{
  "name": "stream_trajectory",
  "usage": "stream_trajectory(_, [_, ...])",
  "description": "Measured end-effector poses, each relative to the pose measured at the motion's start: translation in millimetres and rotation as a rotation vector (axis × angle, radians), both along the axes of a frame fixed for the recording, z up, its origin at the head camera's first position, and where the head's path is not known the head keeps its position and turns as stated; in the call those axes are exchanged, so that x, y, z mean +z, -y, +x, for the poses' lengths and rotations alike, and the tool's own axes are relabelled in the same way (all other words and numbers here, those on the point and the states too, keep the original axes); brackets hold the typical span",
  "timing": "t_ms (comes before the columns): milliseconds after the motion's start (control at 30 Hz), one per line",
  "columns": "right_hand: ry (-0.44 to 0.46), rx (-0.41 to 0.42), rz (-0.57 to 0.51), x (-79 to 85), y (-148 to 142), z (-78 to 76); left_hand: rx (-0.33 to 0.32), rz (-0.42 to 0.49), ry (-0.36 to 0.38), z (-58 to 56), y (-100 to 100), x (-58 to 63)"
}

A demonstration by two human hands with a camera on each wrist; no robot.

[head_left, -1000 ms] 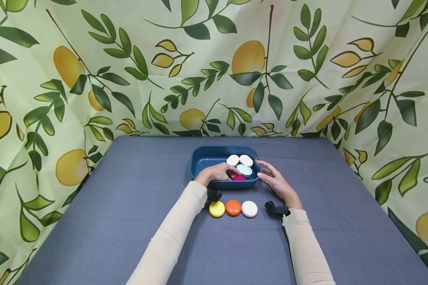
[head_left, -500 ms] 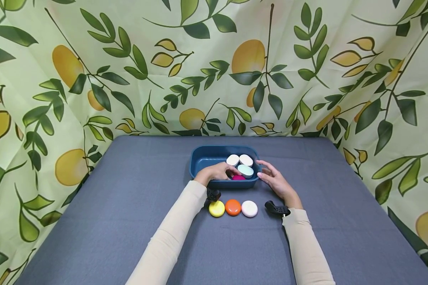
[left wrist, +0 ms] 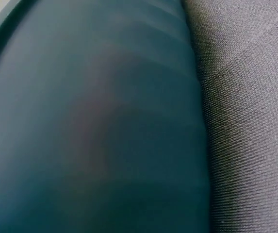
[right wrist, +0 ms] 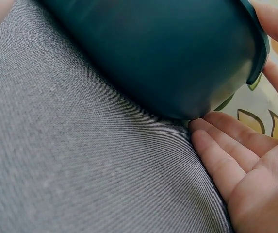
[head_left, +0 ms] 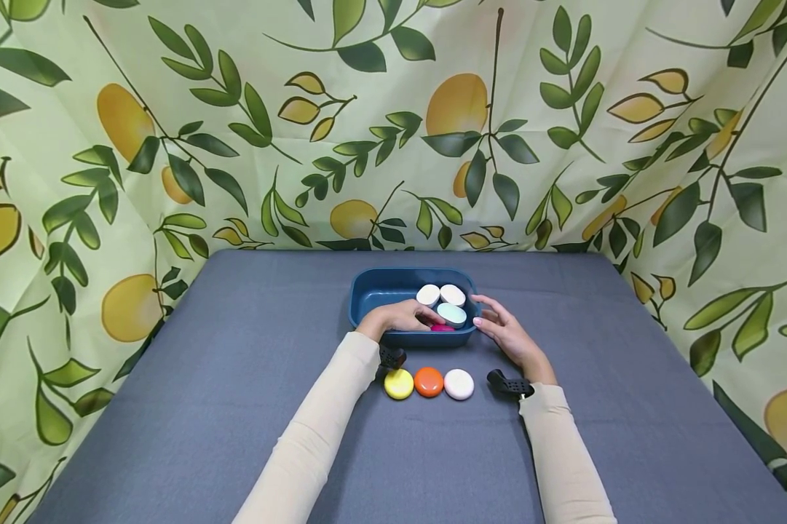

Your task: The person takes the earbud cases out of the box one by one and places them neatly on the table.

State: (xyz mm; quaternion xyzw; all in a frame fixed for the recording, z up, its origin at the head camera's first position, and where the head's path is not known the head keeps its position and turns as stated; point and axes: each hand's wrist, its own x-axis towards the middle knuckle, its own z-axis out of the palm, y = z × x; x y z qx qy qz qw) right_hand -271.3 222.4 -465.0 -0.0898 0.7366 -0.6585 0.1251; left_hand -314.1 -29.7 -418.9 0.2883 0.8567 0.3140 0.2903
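Note:
In the head view my left hand (head_left: 402,316) reaches over the near wall into a dark blue plastic bin (head_left: 386,339). Its curled fingers hold a pink disc (head_left: 442,327), mostly hidden behind them and the wall. Beside the fingertips lies a pale mint disc (head_left: 451,314), with two white discs (head_left: 428,295) behind it. My right hand (head_left: 507,336) touches the bin's right end, fingers extended. In the right wrist view its fingertips (right wrist: 204,138) rest low against the bin's outside, others at the rim. The left wrist view shows only the bin's outer wall (left wrist: 129,121) and cloth.
On the grey cloth-covered table (head_left: 236,407) a yellow disc (head_left: 399,384), an orange disc (head_left: 429,381) and a pale pinkish-white disc (head_left: 459,384) stand in a row before the bin. A patterned leaf-and-fruit curtain (head_left: 393,109) encloses the back and sides.
The pink disc has shifted slightly at my left fingertips and less of it shows. The mint disc has slid a little right since one second ago. My right hand stays put.

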Motion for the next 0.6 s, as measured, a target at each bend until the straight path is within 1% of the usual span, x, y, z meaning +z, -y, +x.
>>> stream_trajectory(133, [0.002,0.002,-0.002,-0.3,-0.5,-0.2,0.002,0.009,-0.037,-0.4,-2.2,-1.7])
stream_trajectory(267, [0.008,-0.003,0.0,-0.8,-0.1,-0.2,0.01,0.027,-0.097,0.1,-4.1,-2.7])
stream_trajectory(433, [0.015,-0.008,0.003,-0.5,0.6,0.2,0.024,0.026,-0.161,-0.1,-2.4,-2.9])
stream_trajectory(600, [0.013,-0.01,0.007,0.5,0.6,0.2,0.051,0.053,-0.18,-0.1,2.2,-2.2])
